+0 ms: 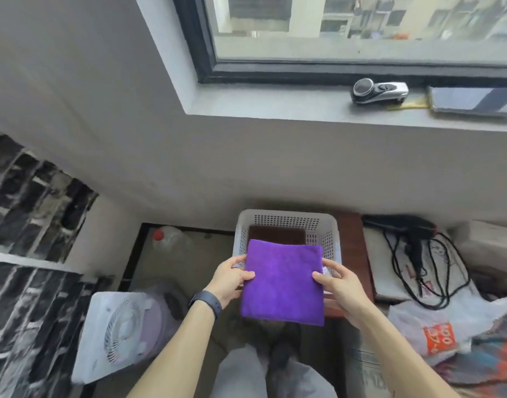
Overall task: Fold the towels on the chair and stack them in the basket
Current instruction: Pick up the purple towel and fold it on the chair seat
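While pinching towel (282, 282) at either side with left hand (228, 278) and right hand (337, 285), holds it flat, basket (286, 222) beyond grip.

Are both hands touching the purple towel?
Touching. The head view shows the left hand pinching the purple towel at its left edge, the right hand pinching its right edge.

Both hands, left hand (230, 280) and right hand (340, 288), pinch a folded purple towel (282, 282) by its sides just above the basket (328, 225), where a brown towel (276, 234) lies.
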